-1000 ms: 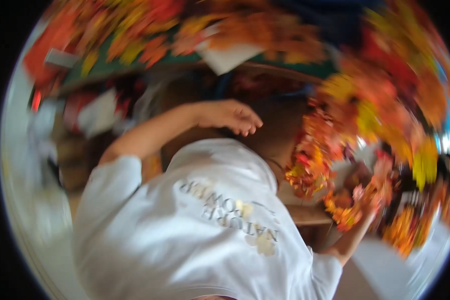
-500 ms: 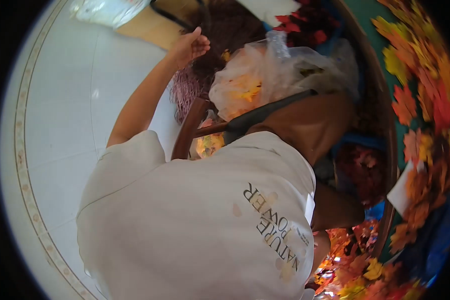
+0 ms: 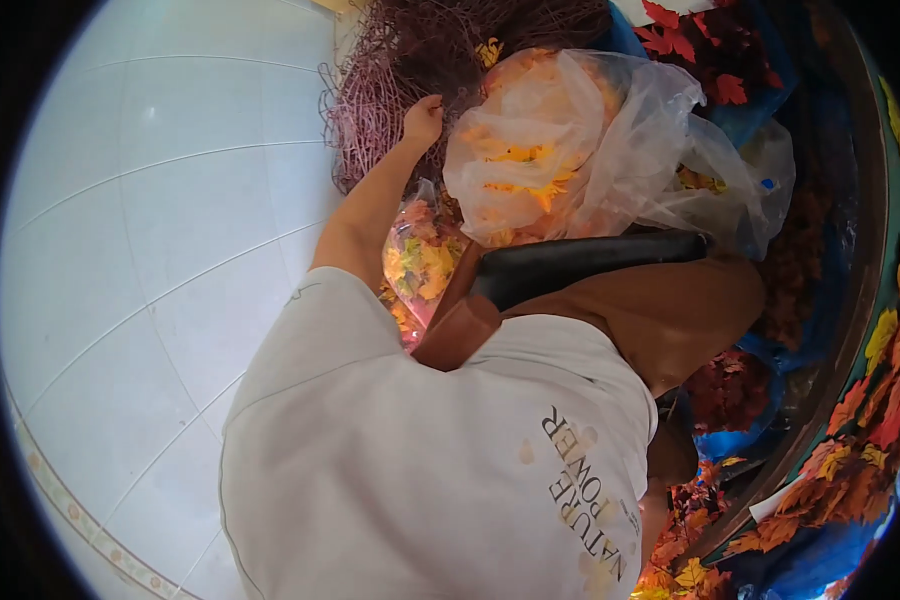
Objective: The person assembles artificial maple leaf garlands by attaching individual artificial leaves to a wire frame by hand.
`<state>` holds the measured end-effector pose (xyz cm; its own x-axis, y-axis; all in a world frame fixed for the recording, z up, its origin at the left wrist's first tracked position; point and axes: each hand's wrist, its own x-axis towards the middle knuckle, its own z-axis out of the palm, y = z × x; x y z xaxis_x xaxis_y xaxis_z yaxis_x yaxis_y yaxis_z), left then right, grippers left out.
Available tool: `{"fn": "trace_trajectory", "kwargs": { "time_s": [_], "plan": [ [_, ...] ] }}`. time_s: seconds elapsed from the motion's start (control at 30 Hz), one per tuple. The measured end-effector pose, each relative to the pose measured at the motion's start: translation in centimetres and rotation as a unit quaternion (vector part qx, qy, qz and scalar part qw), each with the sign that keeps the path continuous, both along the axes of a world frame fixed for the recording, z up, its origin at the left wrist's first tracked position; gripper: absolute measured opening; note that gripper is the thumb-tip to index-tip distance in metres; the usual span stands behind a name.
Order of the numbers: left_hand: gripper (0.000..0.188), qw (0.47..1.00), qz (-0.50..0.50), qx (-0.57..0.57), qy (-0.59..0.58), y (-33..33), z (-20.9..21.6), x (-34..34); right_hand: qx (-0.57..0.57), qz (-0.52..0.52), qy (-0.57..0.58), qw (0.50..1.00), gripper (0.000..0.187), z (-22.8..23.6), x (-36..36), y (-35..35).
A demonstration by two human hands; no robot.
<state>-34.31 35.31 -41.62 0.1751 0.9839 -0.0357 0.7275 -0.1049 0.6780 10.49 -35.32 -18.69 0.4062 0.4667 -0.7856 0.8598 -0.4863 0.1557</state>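
My left hand [image 3: 425,118] reaches out at the end of my bare left arm, against a tangled heap of thin purplish-brown stems [image 3: 375,125]. Its fingers look curled in, and whatever they may hold is hidden. Just right of the hand lies a cloudy plastic bag [image 3: 625,150] with orange and yellow artificial leaves inside. Below the hand is another clear bag [image 3: 420,255] of yellow, green and pink leaves. Of my right arm only a piece of forearm [image 3: 654,515] shows beside my shirt; the right hand is out of sight.
A brown wooden chair arm [image 3: 460,330] and a black seat cushion [image 3: 590,265] are beside me. Dark red leaves [image 3: 720,60] fill a blue bag at the top. Along the right runs a green-topped table [image 3: 875,330] with orange leaves. Pale floor tiles [image 3: 170,200] spread left.
The view has shifted and turned. My left hand was near a dark strap by a tan board; now it is lower, at the stems, with its fingers more curled.
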Motion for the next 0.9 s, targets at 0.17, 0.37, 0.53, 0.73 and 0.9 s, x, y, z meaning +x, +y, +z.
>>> {"fn": "trace_trajectory", "kwargs": {
  "time_s": [0.17, 0.37, 0.53, 0.73, 0.9],
  "plan": [
    [0.031, 0.994, 0.024, -0.062, 0.091, -0.1, -2.9, 3.4, -0.100, -0.024, -0.008, 0.995, 0.047, 4.5, 0.9, 4.6],
    [0.023, 0.992, 0.087, 0.030, 0.082, 1.2, 3.2, 0.8, -0.185, -0.050, 0.034, 0.981, 0.045, 7.3, -0.6, 9.1],
    [0.012, 0.938, 0.051, 0.331, -0.092, 1.9, 19.9, 2.4, -0.220, -0.069, 0.073, 0.970, 0.043, 8.4, -2.3, 13.2],
    [0.009, 0.898, 0.013, 0.380, -0.223, -3.3, 34.9, 5.6, 0.379, -0.055, 0.164, 0.909, 0.014, 13.6, -6.5, 27.9],
    [0.014, 0.889, -0.082, 0.340, -0.295, -8.5, 38.6, 8.5, 0.536, -0.117, 0.412, 0.728, 0.052, 15.3, -11.7, 43.3]
  ]
}}
